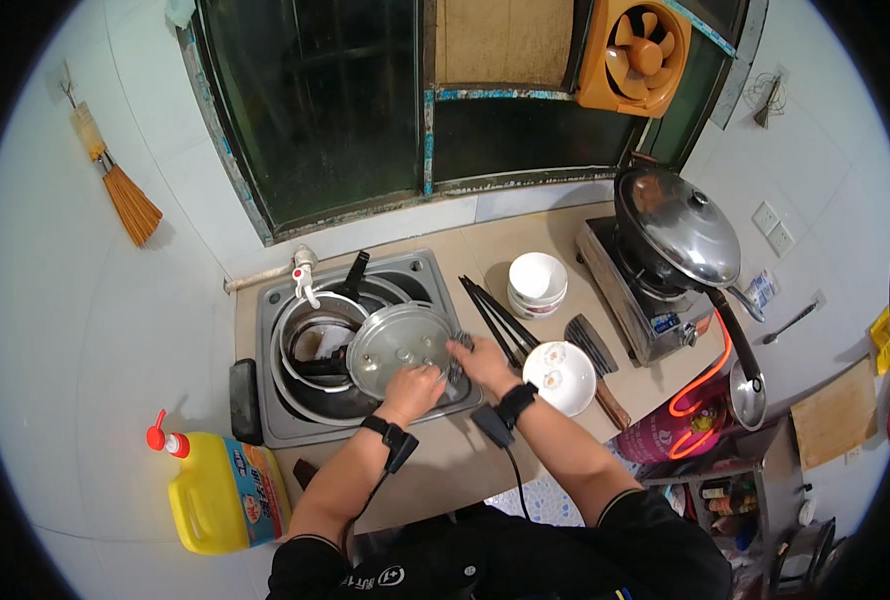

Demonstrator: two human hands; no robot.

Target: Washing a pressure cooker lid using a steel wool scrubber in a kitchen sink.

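Over the steel sink (445, 277), a round metal pressure cooker lid (396, 330) is tilted with its fittings facing up. My left hand (413, 391) grips its near edge, fingers curled. My right hand (484, 365) holds a steel wool scrubber (458, 352) against or right beside the lid's right edge; contact cannot be made out. Behind the lid stands a metal pot (289, 321) with murky contents, set within larger pans in the sink. A black handle (321, 366) crosses in front of the pot, left of the lid. The white-spouted tap (304, 283) hangs above the pot.
Right of the sink are black chopsticks (490, 311), stacked white bowls (537, 277), a patterned bowl (572, 382) and a cleaver (591, 341). A gas stove (617, 300) bears a lidded wok (696, 232). A yellow detergent jug (197, 495) stands at left.
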